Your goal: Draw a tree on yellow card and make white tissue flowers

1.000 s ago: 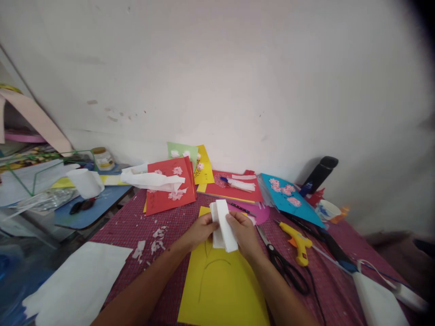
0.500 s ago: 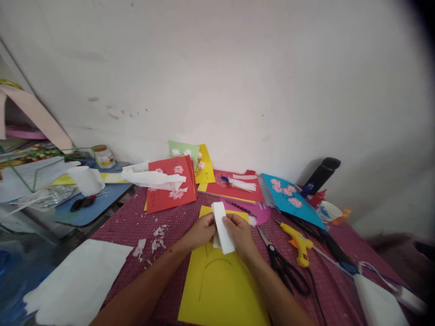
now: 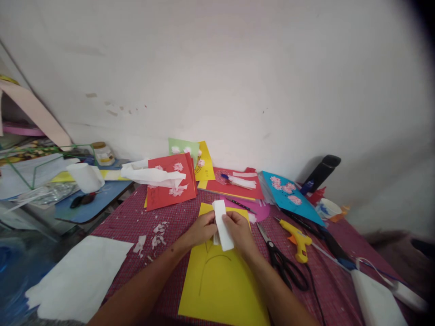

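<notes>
Both hands pinch a folded strip of white tissue paper [image 3: 223, 231] above a yellow sheet of card [image 3: 217, 290]. My left hand [image 3: 203, 228] grips its left side, with fingers closed. On the right edge, my right hand [image 3: 239, 230] is closed with the thumb lying on the paper. Curved dark pencil-like lines run across the card below the hands. Black-handled scissors [image 3: 283, 262] lie just right of the card, blades pointing away. Beyond them is a yellow glue gun [image 3: 296, 239] with a black cord.
A large white paper sheet [image 3: 81, 276] lies at the left beside white scraps [image 3: 159, 235]. Red cards [image 3: 170, 199] with pink paper flowers lean at the back. A blue card [image 3: 288, 199], a black bottle [image 3: 321, 174] and a bowl [image 3: 328, 210] stand at the right.
The view has shifted very slightly. Both hands keep their hold on the folded tissue paper in nearly the same place.
</notes>
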A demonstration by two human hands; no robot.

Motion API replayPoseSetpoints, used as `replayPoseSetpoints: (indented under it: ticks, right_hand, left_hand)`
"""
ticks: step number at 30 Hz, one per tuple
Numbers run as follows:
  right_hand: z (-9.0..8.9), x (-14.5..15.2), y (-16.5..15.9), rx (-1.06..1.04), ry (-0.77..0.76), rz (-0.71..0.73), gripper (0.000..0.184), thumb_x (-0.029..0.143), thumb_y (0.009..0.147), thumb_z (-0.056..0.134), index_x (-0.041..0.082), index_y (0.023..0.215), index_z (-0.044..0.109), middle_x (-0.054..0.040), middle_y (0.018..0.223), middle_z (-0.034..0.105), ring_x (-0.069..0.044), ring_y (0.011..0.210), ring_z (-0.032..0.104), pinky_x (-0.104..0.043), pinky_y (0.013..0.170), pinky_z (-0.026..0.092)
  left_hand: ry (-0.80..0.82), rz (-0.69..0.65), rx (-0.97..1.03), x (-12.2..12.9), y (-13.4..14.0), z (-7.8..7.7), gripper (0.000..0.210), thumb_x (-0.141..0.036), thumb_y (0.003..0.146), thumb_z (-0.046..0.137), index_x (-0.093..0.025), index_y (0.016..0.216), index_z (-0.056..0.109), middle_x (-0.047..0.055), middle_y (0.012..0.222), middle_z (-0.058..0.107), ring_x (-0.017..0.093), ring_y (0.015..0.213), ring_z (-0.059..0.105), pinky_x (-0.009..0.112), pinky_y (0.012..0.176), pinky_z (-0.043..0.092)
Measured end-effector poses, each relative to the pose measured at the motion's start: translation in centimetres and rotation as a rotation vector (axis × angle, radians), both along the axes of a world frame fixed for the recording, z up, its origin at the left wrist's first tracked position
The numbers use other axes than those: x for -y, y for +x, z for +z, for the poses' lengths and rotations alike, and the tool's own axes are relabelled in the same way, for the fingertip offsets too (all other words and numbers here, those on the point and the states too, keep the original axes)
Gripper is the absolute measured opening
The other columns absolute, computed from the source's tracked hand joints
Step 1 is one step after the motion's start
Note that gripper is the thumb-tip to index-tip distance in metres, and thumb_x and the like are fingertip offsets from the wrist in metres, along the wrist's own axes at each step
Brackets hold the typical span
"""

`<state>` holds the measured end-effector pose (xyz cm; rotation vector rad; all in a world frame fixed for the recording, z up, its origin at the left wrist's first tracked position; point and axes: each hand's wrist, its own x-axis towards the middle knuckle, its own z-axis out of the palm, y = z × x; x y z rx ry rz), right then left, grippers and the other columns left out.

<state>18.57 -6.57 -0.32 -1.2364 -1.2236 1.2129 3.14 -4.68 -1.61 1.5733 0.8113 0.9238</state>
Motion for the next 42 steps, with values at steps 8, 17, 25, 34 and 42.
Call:
replayPoseSetpoints:
  ticks: [8,17,25,34,42]
  right_hand:
    - [0.7,0.2,-0.1,0.052,0.032,-0.025,0.017,0.035,0.078,0.058,0.019,0.074,0.059,0.0019,0.064,0.059,-0.013,0.053,0.05,-0.023,0.048,0.039]
    - [-0.1,-0.1,-0.1,0.069,0.07,-0.019,0.02,0.037,0.08,0.057,0.018,0.076,0.06,-0.0002,0.067,0.06,-0.014,0.056,0.052,-0.024,0.05,0.041]
    - [-0.4,0.0,-0.4,0.158,0.136,-0.057,0.023,0.039,0.082,0.057,0.017,0.08,0.061,-0.0024,0.071,0.063,-0.016,0.06,0.055,-0.025,0.052,0.043]
    - [0.4,0.6,-0.1,0.155,0.249,0.025,0.032,0.032,0.078,0.063,0.019,0.107,0.061,-0.0073,0.101,0.067,-0.021,0.089,0.062,-0.031,0.076,0.05]
    - [-0.4,1.1,-1.2,0.193,0.196,0.065,0.017,0.033,0.082,0.059,0.018,0.092,0.06,-0.0003,0.077,0.061,-0.015,0.066,0.053,-0.025,0.059,0.043]
  left_hand:
    - [0.039,0.006,-0.009,0.7,-0.4,1.3,0.026,-0.033,0.088,0.05,-0.013,0.096,0.064,0.004,0.088,0.062,0.018,0.081,0.054,0.027,0.071,0.041]
    - [0.041,0.133,-0.113,0.3,0.2,0.3,0.039,-0.05,0.091,0.044,-0.015,0.085,0.059,0.0,0.075,0.054,0.014,0.068,0.048,0.025,0.06,0.035]
    - [0.02,0.175,-0.104,0.0,0.2,0.3,0.039,-0.05,0.091,0.045,-0.015,0.079,0.058,0.0,0.069,0.053,0.013,0.064,0.046,0.024,0.056,0.034]
    - [-0.307,0.162,0.45,-0.7,0.1,0.1,0.035,-0.045,0.085,0.06,-0.012,0.093,0.064,0.006,0.08,0.065,0.016,0.066,0.057,0.028,0.065,0.043]
    - [-0.343,0.195,0.528,-0.9,0.1,-0.1,0.034,-0.043,0.083,0.065,-0.01,0.09,0.067,0.005,0.074,0.065,0.015,0.065,0.059,0.028,0.065,0.044]
